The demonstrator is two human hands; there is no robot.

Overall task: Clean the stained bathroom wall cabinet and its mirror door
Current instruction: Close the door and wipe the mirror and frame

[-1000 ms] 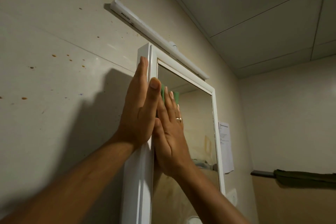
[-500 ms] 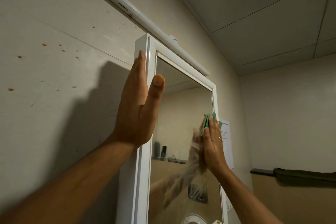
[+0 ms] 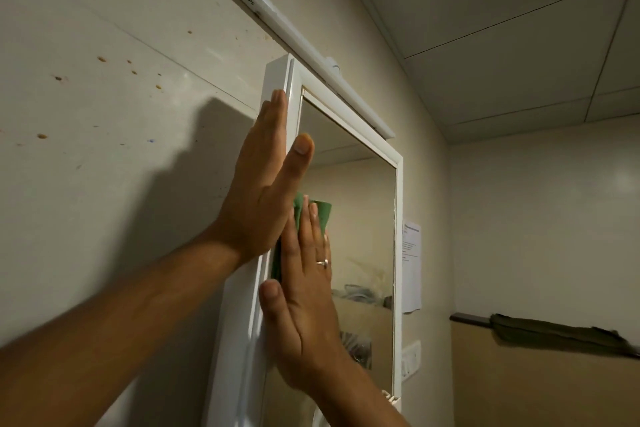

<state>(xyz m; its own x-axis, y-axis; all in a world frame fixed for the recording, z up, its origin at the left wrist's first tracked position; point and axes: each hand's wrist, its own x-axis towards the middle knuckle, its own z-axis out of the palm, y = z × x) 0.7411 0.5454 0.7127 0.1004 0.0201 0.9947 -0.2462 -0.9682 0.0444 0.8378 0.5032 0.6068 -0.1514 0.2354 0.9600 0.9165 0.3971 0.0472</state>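
Head view, wiping of the mirror. The white wall cabinet [image 3: 277, 80] hangs on a spotted wall [image 3: 104, 201] under a tube light [image 3: 294, 42]. Its long axis is vertical, and its mirror door [image 3: 360, 218] is closed and seen at a steep angle. The 2 hands lie close together at the cabinet's left edge, one above the other, and neither curls round anything. The upper is the left hand [image 3: 259, 191], flat with fingers straight along the cabinet's outer side and the thumb lying across the door frame, apparently as a brace. The lower is the right hand [image 3: 304, 315], also flat, wearing 1 ring [image 3: 322, 263]. It presses a folded green cloth [image 3: 320, 215] onto the glass just beside the left frame, and the cloth shows mainly past the fingertips. From the cloth, most of the glass extends to the right and downward, toward the frame side near the paper notice [image 3: 412, 267]. The right hand alone is on the glass, so the next stroke probably falls to it, across the short axis of the door
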